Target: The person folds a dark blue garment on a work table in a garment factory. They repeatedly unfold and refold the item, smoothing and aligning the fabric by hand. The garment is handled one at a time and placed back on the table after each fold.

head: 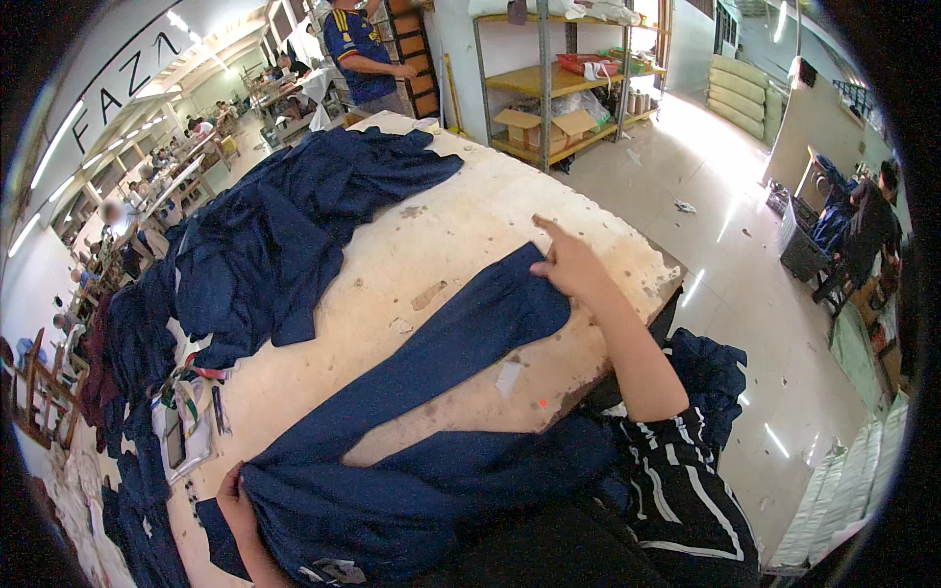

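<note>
A navy cloth garment [441,353], shaped like a pair of trousers, lies across the table before me. One leg stretches up to the right; the other part bunches along the near edge by my body. My left hand [237,500] grips the garment's left edge, its fingertips partly hidden. At the far end of the stretched leg is my right hand [573,264], with thumb and forefinger apart. The thumb meets the hem's corner, but the hand does not grasp the cloth. A small pale scrap [509,378] lies on the table between the two legs.
The worn, pale table [382,294] bears a heap of navy garments [279,213] at the far left. Nearby sits a clear pouch [180,441] with small items. More navy cloth [706,375] hangs off the right side. Shelving [548,84] and a person [360,55] stand beyond.
</note>
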Motion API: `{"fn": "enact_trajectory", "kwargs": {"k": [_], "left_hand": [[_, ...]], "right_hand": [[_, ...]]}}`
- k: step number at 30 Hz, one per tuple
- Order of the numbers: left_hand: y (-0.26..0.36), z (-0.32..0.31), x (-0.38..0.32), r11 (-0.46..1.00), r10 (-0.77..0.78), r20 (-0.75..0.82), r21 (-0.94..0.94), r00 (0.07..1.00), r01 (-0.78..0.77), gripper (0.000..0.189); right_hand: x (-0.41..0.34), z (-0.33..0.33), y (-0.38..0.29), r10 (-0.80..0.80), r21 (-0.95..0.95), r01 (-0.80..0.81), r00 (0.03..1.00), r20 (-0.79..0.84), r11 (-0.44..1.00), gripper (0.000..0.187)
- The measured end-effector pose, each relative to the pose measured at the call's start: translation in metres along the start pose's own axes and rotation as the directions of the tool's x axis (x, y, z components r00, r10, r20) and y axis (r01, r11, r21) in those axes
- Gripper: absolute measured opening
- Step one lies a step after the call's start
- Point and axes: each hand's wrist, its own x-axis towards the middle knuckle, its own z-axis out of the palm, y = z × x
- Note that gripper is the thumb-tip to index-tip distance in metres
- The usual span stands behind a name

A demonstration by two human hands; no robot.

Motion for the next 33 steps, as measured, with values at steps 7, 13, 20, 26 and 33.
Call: {"fn": "enact_trajectory", "kwargs": {"k": [7, 13, 20, 26, 33], "left_hand": [[-0.004, 0.011, 0.014, 0.975, 0.054, -0.025, 0.218, 0.998, -0.047, 0.029], [-0.021, 0.023, 0.017, 0.998, 0.040, -0.013, 0.058, 0.999, -0.039, 0.026], [-0.028, 0.026, 0.016, 1.000, 0.012, -0.019, -0.019, 1.000, -0.013, 0.025], [-0.027, 0.024, 0.013, 1.000, -0.012, -0.020, 0.001, 1.000, 0.012, 0.025], [-0.012, 0.026, 0.014, 0.996, 0.030, -0.016, 0.082, 0.999, -0.029, 0.025]], "right_hand": [[0.062, 0.008, -0.019, 0.059, -0.165, -0.117, 0.946, -0.319, 0.979, 0.054], [0.089, 0.085, 0.021, -0.016, -0.387, -0.089, 0.965, -0.260, 0.918, 0.054], [0.049, 0.007, 0.026, 0.124, 0.592, 0.118, 0.928, -0.352, 0.797, 0.027], [-0.117, -0.073, -0.002, 0.149, 0.009, -0.276, 0.546, 0.825, 0.961, 0.048], [-0.177, -0.004, 0.056, 0.061, 0.008, -0.165, 0.407, 0.911, 0.986, 0.051]]}}
